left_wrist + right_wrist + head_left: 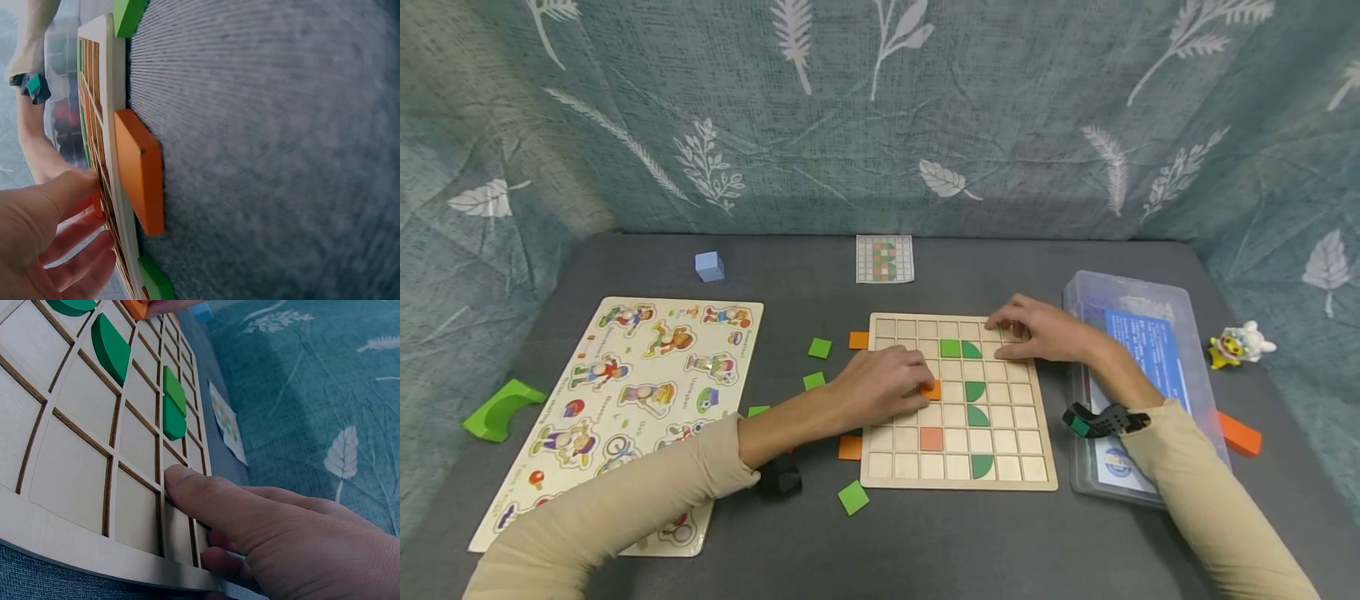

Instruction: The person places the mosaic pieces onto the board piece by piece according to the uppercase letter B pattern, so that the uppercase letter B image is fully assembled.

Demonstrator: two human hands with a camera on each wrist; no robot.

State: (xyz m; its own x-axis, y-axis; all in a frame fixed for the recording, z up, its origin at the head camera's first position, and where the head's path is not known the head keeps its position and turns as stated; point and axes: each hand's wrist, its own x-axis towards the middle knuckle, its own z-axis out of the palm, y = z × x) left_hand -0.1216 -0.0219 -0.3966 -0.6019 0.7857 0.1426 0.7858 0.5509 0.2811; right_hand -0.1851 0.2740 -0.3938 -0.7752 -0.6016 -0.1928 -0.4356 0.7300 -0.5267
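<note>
Filling of the grid board [958, 479] is at an early stage: six pieces lie in cells, most stay bare, while the left hand [883, 387] pinches an orange tile [932, 389] mid-board and the right hand [1037, 329], fingers straight, steadies the far corner.

Left hand [883, 385] curled, fingertips pinching, forearm angled in from lower left. Right hand [1037, 329] lying flat, fingers relaxed and pointing left, just right of left hand; sleeves to wrists.

Grey table [940, 542] with grid board [958, 402], picture puzzle [625, 400], plastic box [1138, 375].
</note>
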